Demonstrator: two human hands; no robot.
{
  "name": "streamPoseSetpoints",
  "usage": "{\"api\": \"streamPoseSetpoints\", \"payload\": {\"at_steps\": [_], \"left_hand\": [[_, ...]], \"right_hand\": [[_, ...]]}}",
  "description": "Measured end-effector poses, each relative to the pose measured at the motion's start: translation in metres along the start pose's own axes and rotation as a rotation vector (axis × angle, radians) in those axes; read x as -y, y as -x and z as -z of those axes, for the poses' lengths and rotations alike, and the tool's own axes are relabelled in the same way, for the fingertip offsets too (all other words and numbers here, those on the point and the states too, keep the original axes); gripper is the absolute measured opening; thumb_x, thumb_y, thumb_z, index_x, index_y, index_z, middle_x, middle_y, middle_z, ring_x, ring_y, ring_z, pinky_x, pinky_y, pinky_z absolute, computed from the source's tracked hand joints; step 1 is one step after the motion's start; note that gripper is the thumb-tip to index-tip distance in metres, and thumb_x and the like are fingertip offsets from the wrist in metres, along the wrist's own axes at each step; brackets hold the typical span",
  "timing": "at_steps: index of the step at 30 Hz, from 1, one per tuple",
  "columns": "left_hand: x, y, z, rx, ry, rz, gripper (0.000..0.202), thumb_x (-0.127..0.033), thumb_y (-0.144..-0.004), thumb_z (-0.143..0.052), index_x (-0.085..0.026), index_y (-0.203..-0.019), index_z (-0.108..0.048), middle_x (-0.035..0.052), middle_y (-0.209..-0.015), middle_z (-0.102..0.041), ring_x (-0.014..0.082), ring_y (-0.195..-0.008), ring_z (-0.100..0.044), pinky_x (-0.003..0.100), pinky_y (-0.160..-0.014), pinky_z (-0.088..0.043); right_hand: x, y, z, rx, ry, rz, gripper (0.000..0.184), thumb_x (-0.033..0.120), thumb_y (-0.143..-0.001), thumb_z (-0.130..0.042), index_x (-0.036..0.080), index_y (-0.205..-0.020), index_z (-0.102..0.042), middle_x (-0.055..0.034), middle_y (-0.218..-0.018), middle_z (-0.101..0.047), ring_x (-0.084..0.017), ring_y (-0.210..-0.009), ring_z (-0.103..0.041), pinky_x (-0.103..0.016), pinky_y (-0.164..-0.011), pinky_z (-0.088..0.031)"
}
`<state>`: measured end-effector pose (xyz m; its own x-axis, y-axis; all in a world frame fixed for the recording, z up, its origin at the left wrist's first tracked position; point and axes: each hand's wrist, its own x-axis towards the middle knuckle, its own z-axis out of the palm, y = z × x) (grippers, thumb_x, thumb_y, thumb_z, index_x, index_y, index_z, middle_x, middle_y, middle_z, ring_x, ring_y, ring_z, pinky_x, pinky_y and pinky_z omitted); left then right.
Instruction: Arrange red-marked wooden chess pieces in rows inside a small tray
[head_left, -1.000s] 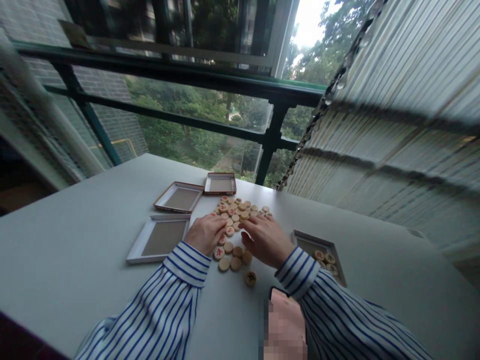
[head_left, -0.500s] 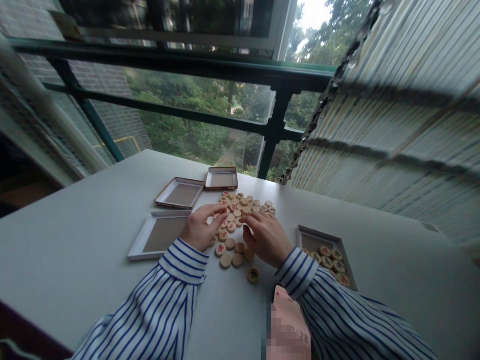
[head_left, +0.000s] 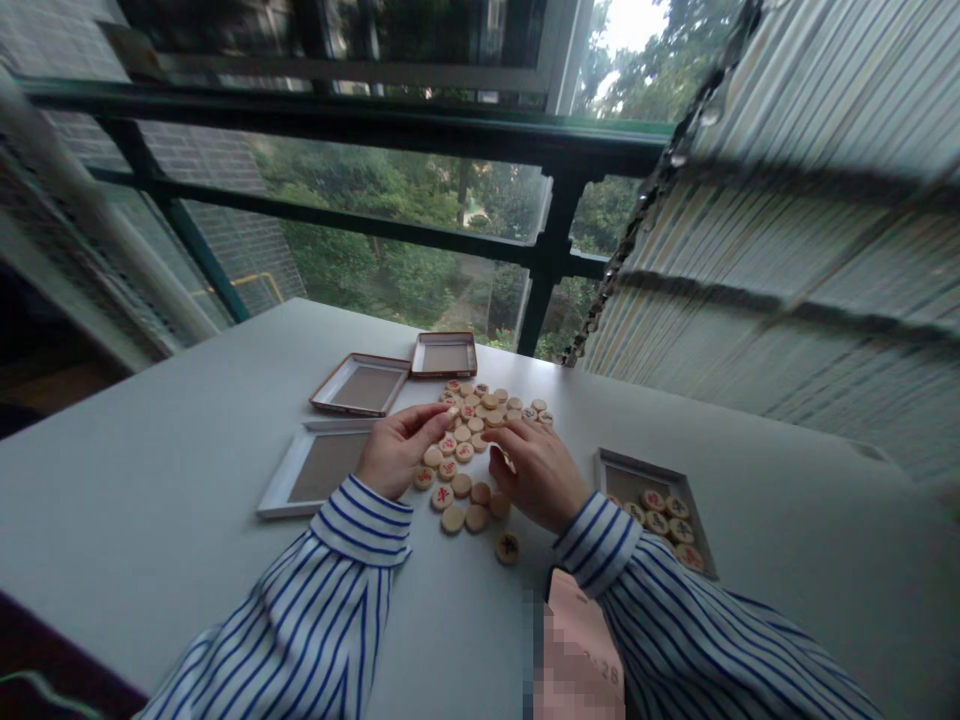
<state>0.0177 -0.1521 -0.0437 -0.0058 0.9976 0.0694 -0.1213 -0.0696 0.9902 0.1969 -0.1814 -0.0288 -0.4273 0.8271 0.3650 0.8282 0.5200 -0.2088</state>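
Note:
Round wooden Chinese chess pieces (head_left: 461,433) lie in a loose cluster on the white table, some face up with red or black characters, others blank side up. My left hand (head_left: 397,452) pinches one Chinese chess piece (head_left: 453,413) between thumb and fingertips, just above the cluster's left side. Over the right side of the cluster rests my right hand (head_left: 538,472), fingers bent and spread, with a gap between thumb and index finger. Its other fingertips are partly hidden among the pieces. A single black-marked piece (head_left: 508,547) sits apart, nearer to me.
Right of my right hand is an open box tray (head_left: 696,500) holding several pieces. On the left are a white tray (head_left: 281,492) and a brown-edged lid (head_left: 360,385); another small lid (head_left: 444,356) stands behind. A pink phone-like object (head_left: 585,630) lies by my right sleeve.
My left hand has drawn slightly left, and a piece now shows between its fingertips. Pieces beneath it have come into view. My right hand has barely moved.

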Motion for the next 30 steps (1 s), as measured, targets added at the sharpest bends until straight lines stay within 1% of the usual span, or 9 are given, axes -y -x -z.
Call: {"api": "streamPoseSetpoints", "payload": {"at_steps": [4, 7, 11, 15, 18, 22, 27, 30], "left_hand": [[0.001, 0.001, -0.002, 0.003, 0.071, 0.061, 0.040, -0.038, -0.057, -0.074, -0.013, -0.087, -0.067, 0.0063, -0.082, -0.070, 0.0126, -0.068, -0.063, 0.026, -0.068, -0.052], [0.001, 0.002, -0.004, 0.008, 0.118, 0.090, 0.038, -0.037, -0.056, -0.075, -0.013, -0.085, -0.068, 0.0049, -0.078, -0.070, 0.0111, -0.066, -0.063, 0.023, -0.065, -0.051], [0.002, 0.003, -0.006, 0.046, 0.153, 0.121, 0.037, -0.035, -0.058, -0.074, -0.012, -0.086, -0.067, 0.0045, -0.078, -0.069, 0.0117, -0.067, -0.064, 0.023, -0.065, -0.052], [0.003, 0.005, -0.008, 0.100, 0.162, 0.126, 0.036, -0.034, -0.060, -0.073, -0.012, -0.087, -0.066, 0.0040, -0.077, -0.069, 0.0122, -0.066, -0.064, 0.024, -0.064, -0.053], [0.003, 0.006, -0.009, 0.120, 0.144, 0.112, 0.035, -0.035, -0.061, -0.072, -0.012, -0.087, -0.066, 0.0037, -0.078, -0.068, 0.0115, -0.064, -0.063, 0.025, -0.064, -0.053], [0.003, 0.007, -0.010, 0.131, 0.124, 0.116, 0.038, -0.037, -0.061, -0.071, -0.012, -0.089, -0.065, 0.0047, -0.079, -0.068, 0.0129, -0.065, -0.062, 0.027, -0.064, -0.053], [0.004, 0.007, -0.011, 0.146, 0.140, 0.136, 0.039, -0.036, -0.060, -0.072, -0.012, -0.089, -0.064, 0.0042, -0.078, -0.067, 0.0144, -0.068, -0.063, 0.029, -0.064, -0.054], [0.003, 0.008, -0.012, 0.164, 0.133, 0.148, 0.040, -0.037, -0.059, -0.072, -0.012, -0.088, -0.064, 0.0040, -0.078, -0.066, 0.0134, -0.065, -0.063, 0.028, -0.063, -0.054]], "right_hand": [[0.000, 0.000, 0.001, -0.020, -0.012, 0.011, 0.022, 0.015, -0.079, -0.047, 0.019, -0.096, -0.059, -0.0062, -0.093, -0.061, -0.017, -0.089, -0.052, -0.030, -0.078, -0.036], [0.001, -0.001, 0.002, -0.050, -0.034, 0.026, 0.021, 0.017, -0.081, -0.046, 0.019, -0.098, -0.057, -0.0066, -0.094, -0.061, -0.017, -0.090, -0.052, -0.031, -0.079, -0.037], [0.003, -0.003, 0.003, -0.105, -0.077, 0.069, 0.022, 0.024, -0.085, -0.044, 0.019, -0.104, -0.055, -0.0081, -0.100, -0.060, -0.019, -0.094, -0.051, -0.033, -0.080, -0.038], [0.006, -0.005, 0.004, -0.121, -0.103, 0.115, 0.025, 0.027, -0.086, -0.044, 0.018, -0.108, -0.053, -0.0086, -0.104, -0.060, -0.020, -0.097, -0.051, -0.035, -0.080, -0.038], [0.007, -0.006, 0.003, -0.129, -0.108, 0.138, 0.023, 0.027, -0.087, -0.043, 0.018, -0.105, -0.054, -0.0085, -0.106, -0.059, -0.019, -0.097, -0.051, -0.035, -0.081, -0.038], [0.007, -0.007, 0.001, -0.148, -0.105, 0.142, 0.020, 0.027, -0.087, -0.045, 0.019, -0.101, -0.055, -0.0080, -0.107, -0.059, -0.019, -0.096, -0.051, -0.034, -0.081, -0.038], [0.007, -0.008, 0.001, -0.156, -0.111, 0.155, 0.016, 0.025, -0.087, -0.044, 0.018, -0.095, -0.056, -0.0068, -0.102, -0.060, -0.018, -0.093, -0.052, -0.033, -0.080, -0.037], [0.007, -0.008, 0.002, -0.150, -0.103, 0.158, 0.014, 0.023, -0.086, -0.044, 0.018, -0.093, -0.056, -0.0064, -0.099, -0.061, -0.017, -0.091, -0.052, -0.033, -0.079, -0.037]]}}
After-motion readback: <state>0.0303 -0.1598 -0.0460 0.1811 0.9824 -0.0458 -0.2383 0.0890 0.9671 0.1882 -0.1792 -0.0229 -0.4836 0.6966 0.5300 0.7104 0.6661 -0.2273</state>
